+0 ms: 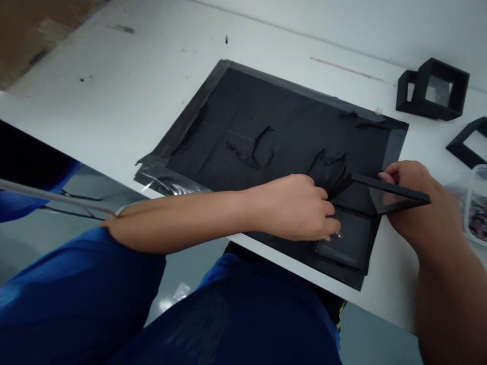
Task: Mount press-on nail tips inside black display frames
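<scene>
My right hand (418, 203) grips the outer side of a black box lid (403, 191) with a clear window, tilted up. Below the lid lies the flat, dark-panelled lower half of the box (346, 243), on the near right corner of a black mat (297, 116). My left hand (304, 208) is closed beside the lid and over the left edge of the lower half. A small shiny clear bit (339, 234) shows at its fingertips. What the left fingers hold is otherwise hidden.
Black open frames (443, 88) stand at the back right, with another black frame (466, 144) nearer. A clear tub (475, 203) of small coloured pieces sits at the right edge. Torn, raised flaps mark the mat. Cardboard (38, 35) is at the far left of the white table (152, 61).
</scene>
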{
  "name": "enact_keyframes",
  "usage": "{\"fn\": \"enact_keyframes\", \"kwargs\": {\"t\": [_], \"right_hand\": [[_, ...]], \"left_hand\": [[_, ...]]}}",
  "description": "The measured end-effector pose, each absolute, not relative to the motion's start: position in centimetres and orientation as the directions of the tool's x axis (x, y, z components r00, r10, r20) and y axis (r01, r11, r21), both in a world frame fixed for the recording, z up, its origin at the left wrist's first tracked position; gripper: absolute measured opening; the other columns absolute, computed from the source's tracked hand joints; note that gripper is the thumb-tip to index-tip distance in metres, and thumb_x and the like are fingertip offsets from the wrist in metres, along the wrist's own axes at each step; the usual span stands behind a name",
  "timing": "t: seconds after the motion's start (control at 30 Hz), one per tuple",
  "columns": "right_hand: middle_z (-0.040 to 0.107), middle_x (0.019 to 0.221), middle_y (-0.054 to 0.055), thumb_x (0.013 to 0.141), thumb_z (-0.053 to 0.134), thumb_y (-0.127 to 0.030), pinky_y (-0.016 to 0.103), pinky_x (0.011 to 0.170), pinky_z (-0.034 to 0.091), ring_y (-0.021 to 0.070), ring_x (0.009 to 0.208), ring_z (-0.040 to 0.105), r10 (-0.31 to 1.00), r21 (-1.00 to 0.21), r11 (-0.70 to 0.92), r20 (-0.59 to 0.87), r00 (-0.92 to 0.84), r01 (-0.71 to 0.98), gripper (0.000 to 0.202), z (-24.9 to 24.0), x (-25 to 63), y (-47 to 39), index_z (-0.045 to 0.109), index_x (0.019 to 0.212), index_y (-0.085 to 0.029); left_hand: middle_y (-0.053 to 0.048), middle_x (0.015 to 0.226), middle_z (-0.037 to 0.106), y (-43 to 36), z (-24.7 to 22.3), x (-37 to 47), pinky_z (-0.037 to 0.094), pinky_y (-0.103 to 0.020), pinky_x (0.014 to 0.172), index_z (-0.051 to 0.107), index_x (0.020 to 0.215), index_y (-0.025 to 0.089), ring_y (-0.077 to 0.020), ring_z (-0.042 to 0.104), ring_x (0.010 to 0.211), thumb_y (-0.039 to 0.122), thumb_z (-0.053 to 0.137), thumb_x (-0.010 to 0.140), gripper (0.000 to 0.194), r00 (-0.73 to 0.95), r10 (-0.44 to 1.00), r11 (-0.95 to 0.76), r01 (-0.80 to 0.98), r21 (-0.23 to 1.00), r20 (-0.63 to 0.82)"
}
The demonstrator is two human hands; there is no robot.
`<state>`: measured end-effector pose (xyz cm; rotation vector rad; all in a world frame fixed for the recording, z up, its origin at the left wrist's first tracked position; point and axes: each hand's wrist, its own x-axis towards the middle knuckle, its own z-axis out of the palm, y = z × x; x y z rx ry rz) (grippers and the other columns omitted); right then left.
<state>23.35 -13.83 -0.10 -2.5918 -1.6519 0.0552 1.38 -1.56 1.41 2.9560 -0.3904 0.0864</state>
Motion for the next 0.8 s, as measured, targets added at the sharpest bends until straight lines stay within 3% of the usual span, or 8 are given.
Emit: {"fn": "enact_keyframes", "kwargs": {"t": [0.17, 0.33, 0.47, 0.6, 0.67, 0.8], "right_hand": [[0.065, 0.103, 0.005, 0.099, 0.040, -0.043, 0.031, 0.058, 0.027, 0.0207, 0.080, 0.057, 0.892, -0.054, -0.453, -0.023, 0.452, 0.890, 0.022, -0.1, 23.9, -13.6, 0.054, 0.098, -0.027], [0.067, 0.093, 0.002, 0.095, 0.044, -0.044, 0.029, 0.055, 0.027, 0.0206, 0.073, 0.057, 0.883, -0.063, -0.470, -0.015, 0.470, 0.881, 0.020, -0.4, 24.5, -13.7, 0.057, 0.094, -0.029], [0.068, 0.094, 0.000, 0.094, 0.043, -0.044, 0.029, 0.058, 0.031, 0.0219, 0.079, 0.061, 0.888, -0.083, -0.458, 0.001, 0.459, 0.885, 0.022, -0.6, 24.6, -14.1, 0.059, 0.100, -0.032], [0.068, 0.105, 0.001, 0.091, 0.048, -0.043, 0.030, 0.062, 0.034, 0.0239, 0.091, 0.063, 0.901, -0.097, -0.426, 0.044, 0.431, 0.900, 0.026, -0.4, 24.2, -14.2, 0.060, 0.112, -0.032], [0.067, 0.104, 0.002, 0.088, 0.050, -0.040, 0.030, 0.061, 0.032, 0.0240, 0.090, 0.062, 0.898, -0.119, -0.428, 0.052, 0.436, 0.896, 0.025, -0.2, 23.9, -14.2, 0.061, 0.109, -0.030], [0.067, 0.099, 0.002, 0.085, 0.051, -0.038, 0.029, 0.061, 0.032, 0.0213, 0.082, 0.060, 0.883, -0.180, -0.454, 0.037, 0.467, 0.873, 0.023, -0.2, 23.6, -14.1, 0.064, 0.102, -0.029]], "left_hand": [[-0.001, 0.080, 0.073, -1.0, 1.3, 1.4, 0.024, -0.032, 0.052, 0.072, 0.098, 0.026, -0.0142, 0.062, 0.069, 0.019, 0.057, 0.094, 0.017, 0.968, -0.229, -0.964, -0.241, 0.112, 0.106], [0.001, 0.078, 0.073, -1.2, 1.0, 1.5, 0.026, -0.030, 0.050, 0.071, 0.108, 0.025, -0.0140, 0.062, 0.066, 0.014, 0.053, 0.094, 0.025, 0.956, -0.226, -0.970, -0.238, 0.046, 0.188], [0.002, 0.074, 0.072, -1.0, 0.9, 1.5, 0.030, -0.029, 0.051, 0.071, 0.110, 0.024, -0.0125, 0.061, 0.065, 0.021, 0.050, 0.099, 0.024, 0.921, -0.213, -0.975, -0.222, -0.010, 0.327], [0.005, 0.077, 0.072, -0.8, 0.9, 1.4, 0.035, -0.028, 0.053, 0.073, 0.092, 0.027, -0.0098, 0.062, 0.066, 0.035, 0.046, 0.101, 0.030, 0.841, -0.202, -0.976, -0.218, -0.028, 0.502], [0.007, 0.075, 0.070, -0.7, 0.8, 1.3, 0.037, -0.027, 0.054, 0.072, 0.086, 0.027, -0.0081, 0.061, 0.064, 0.037, 0.046, 0.100, 0.030, 0.800, -0.191, -0.976, -0.218, -0.020, 0.570], [0.008, 0.071, 0.069, -0.5, 0.2, 1.6, 0.041, -0.025, 0.056, 0.072, 0.091, 0.029, -0.0077, 0.062, 0.064, 0.038, 0.049, 0.097, 0.025, 0.768, -0.181, -0.967, -0.253, 0.032, 0.614]]}}
